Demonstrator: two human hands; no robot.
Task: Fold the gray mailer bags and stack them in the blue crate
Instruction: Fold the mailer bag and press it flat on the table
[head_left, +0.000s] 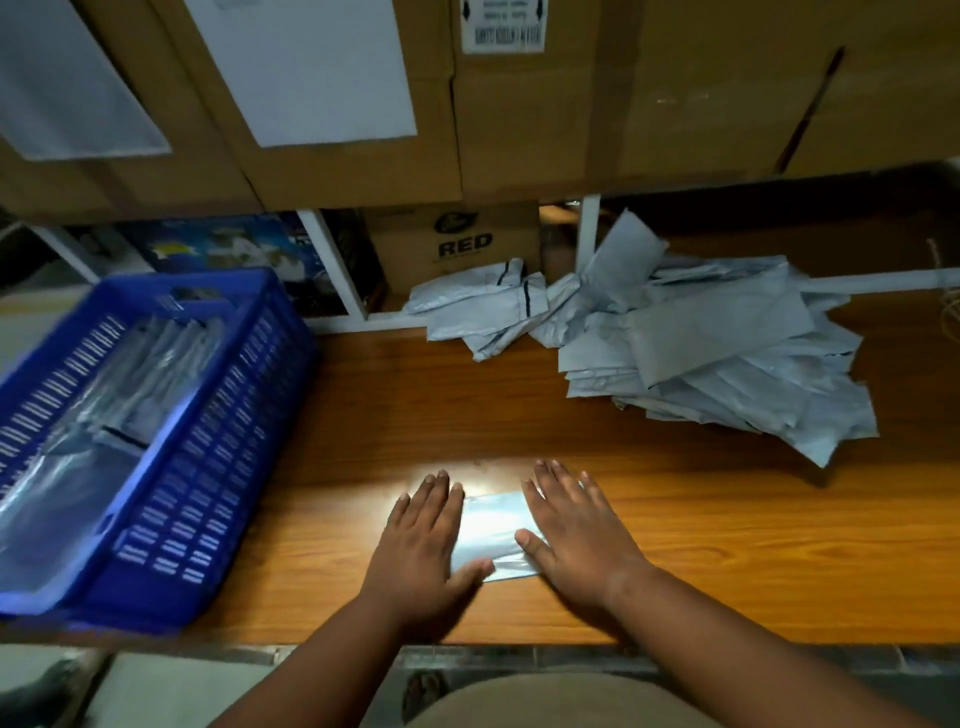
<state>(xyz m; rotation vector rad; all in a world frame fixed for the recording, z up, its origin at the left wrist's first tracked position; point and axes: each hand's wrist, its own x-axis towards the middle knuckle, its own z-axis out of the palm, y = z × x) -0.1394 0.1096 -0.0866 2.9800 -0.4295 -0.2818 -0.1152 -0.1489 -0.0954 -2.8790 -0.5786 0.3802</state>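
Note:
A small folded gray mailer bag (491, 530) lies flat on the wooden table near its front edge. My left hand (421, 545) presses on its left side with straight fingers. My right hand (574, 535) lies flat on its right side, thumb on the bag. A loose pile of unfolded gray mailer bags (691, 348) sits at the back right of the table. The blue crate (208, 457) stands at the left with several folded bags (93, 415) inside.
Large cardboard boxes (519, 104) sit on a shelf above the table's far edge. A smaller box marked RED (457, 244) stands behind white shelf posts (332, 265). The wooden table (727, 545) spreads between crate and pile.

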